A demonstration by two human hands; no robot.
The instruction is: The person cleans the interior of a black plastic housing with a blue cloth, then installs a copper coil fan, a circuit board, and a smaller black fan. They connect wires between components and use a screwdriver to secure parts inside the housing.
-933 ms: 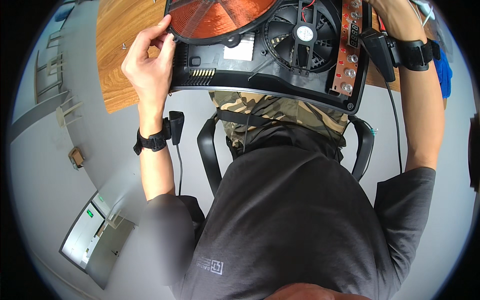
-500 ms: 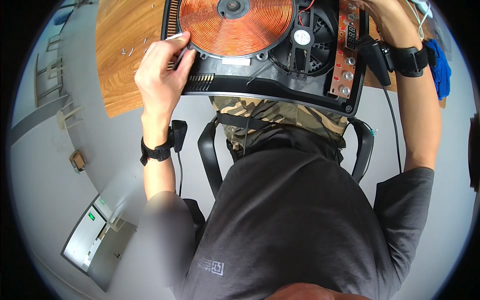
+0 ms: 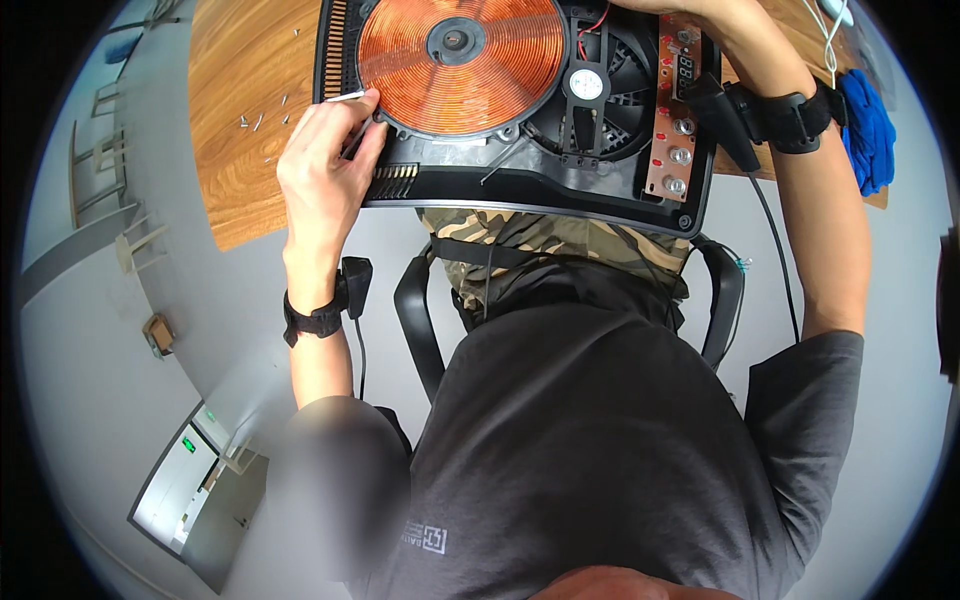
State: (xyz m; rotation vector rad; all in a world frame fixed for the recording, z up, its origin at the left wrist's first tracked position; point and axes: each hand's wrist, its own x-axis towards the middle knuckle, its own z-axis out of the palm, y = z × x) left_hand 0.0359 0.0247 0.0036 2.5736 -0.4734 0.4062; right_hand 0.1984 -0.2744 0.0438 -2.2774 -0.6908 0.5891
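Observation:
An opened induction cooker base (image 3: 560, 195) lies at the near edge of the table, its inside facing up. A round copper coil (image 3: 490, 85) fills its left and middle part. To the right of the coil sit a black cooling fan (image 3: 625, 100) and a narrow circuit board (image 3: 672, 150). My left hand (image 3: 330, 145) is at the base's near left corner, thumb and index finger pinched at the coil's edge beside a small white strip; what lies between them is hidden. My right hand (image 3: 690, 5) reaches over the board's far end, its fingers cut off by the upper picture edge.
Several small screws (image 3: 257, 122) lie on the wooden table (image 3: 225, 190) to the left. A blue cloth (image 3: 872, 135) and a white cable (image 3: 830, 45) are at the right. Chair armrests (image 3: 722, 295) flank me. Black wrist straps (image 3: 800, 120) with cables are on my forearms.
The cooker base has shifted slightly left and nearer to me, turning a little. Both hands have moved along with it; my left hand keeps its pinch.

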